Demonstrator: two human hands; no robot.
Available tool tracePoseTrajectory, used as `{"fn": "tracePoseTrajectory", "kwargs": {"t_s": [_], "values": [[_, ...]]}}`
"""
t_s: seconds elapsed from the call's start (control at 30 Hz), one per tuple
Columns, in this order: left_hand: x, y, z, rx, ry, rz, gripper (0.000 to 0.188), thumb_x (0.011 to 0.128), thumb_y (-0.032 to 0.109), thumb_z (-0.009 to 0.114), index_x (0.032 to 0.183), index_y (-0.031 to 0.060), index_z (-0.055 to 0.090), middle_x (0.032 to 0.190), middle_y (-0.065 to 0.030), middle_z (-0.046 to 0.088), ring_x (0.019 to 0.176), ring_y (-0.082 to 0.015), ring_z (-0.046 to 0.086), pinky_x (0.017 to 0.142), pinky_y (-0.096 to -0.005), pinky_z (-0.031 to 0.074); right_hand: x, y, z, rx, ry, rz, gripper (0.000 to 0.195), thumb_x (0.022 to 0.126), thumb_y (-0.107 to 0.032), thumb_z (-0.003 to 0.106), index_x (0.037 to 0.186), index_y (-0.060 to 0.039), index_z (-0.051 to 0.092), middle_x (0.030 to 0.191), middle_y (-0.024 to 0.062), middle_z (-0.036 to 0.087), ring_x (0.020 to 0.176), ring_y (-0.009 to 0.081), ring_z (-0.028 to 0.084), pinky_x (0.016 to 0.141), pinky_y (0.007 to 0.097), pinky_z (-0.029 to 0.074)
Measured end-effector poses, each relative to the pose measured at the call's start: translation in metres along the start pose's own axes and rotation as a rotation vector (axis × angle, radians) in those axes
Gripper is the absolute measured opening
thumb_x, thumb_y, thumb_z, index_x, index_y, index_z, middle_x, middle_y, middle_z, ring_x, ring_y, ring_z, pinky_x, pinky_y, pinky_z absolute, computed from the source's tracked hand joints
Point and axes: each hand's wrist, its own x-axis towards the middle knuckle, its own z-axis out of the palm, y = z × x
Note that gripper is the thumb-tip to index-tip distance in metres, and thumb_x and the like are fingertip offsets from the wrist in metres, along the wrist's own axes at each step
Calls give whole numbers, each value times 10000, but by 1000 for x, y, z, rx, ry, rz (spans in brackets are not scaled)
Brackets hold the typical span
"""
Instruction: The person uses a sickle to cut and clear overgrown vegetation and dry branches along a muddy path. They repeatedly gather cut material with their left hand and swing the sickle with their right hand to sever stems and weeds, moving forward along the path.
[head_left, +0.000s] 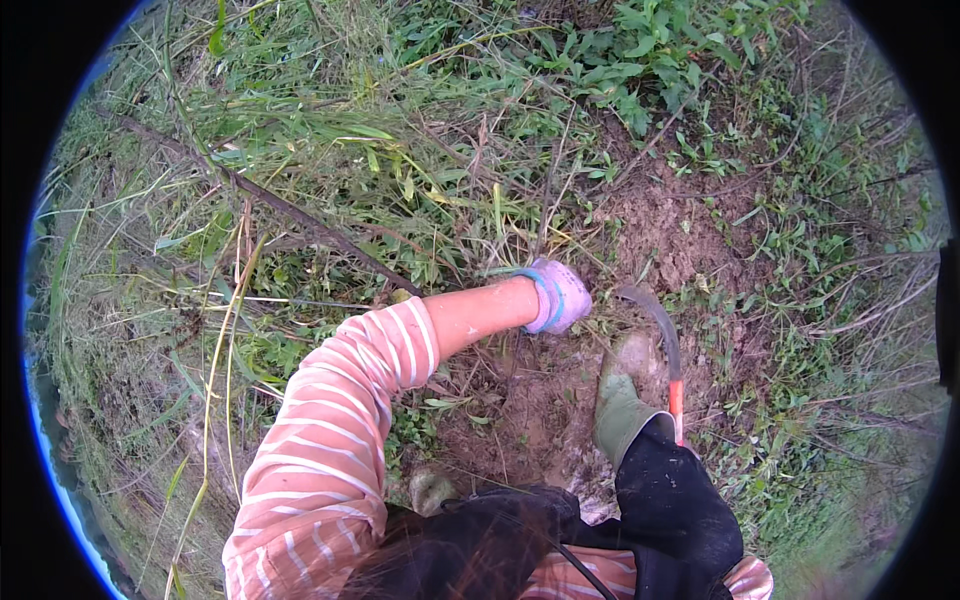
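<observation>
My left hand (564, 297), in a lilac knit glove with a blue-green cuff, reaches out low over the weeds and soil. Its fingers are turned away from view, so whether it grips any stems is hidden. To its right, a sickle (664, 330) with a curved dark blade stands up beside my boot, the blade's tip pointing toward the left hand. The red and white sickle handle (676, 409) runs down behind my knee. Only a sliver of my right hand (691, 449) shows at the handle's lower end; the knee covers the rest.
A green rubber boot (622, 412) stands on bare soil (525, 420), and another boot (431, 491) shows partly at lower left. A dark woody stem (300, 217) slants across the left. Flattened grass (315, 127) and leafy weeds (637, 60) surround the brown earth patch (675, 217).
</observation>
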Motion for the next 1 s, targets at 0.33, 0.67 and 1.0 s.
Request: {"fn": "tracePoseTrajectory", "kwargs": {"t_s": [0.33, 0.67, 1.0], "values": [[13, -48, -8, 242, 709, -211, 455, 765, 167, 562, 1218, 204, 541, 1359, -86, 425, 1284, -296, 361, 1038, -509, 273, 127, -221, -56, 155, -145, -175, 145, 830, -150, 587, 869, -41, 499, 554, 52, 511, 406, 175, 495, 387, 327, 402], [40, -82, 20, -84, 254, -522, 224, 759, 207, 568, 892, 80, 695, 930, -123, 688, 855, -281, 668, 722, -435, 514, 55, -33, 3, -53, -71, -227, 220, 767, -200, 657, 879, -31, 571, 721, 120, 600, 647, 227, 564, 610, 353, 468], [-47, -79, 1, 159, 149, -446, 168, 688, 137, 602, 828, 115, 693, 804, -88, 686, 761, -274, 669, 634, -428, 510, 83, -188, -52, 642, -233, -52, 200, 817, -154, 628, 758, -73, 455, 494, 26, 453, 344, 145, 433, 311, 295, 357]]}}
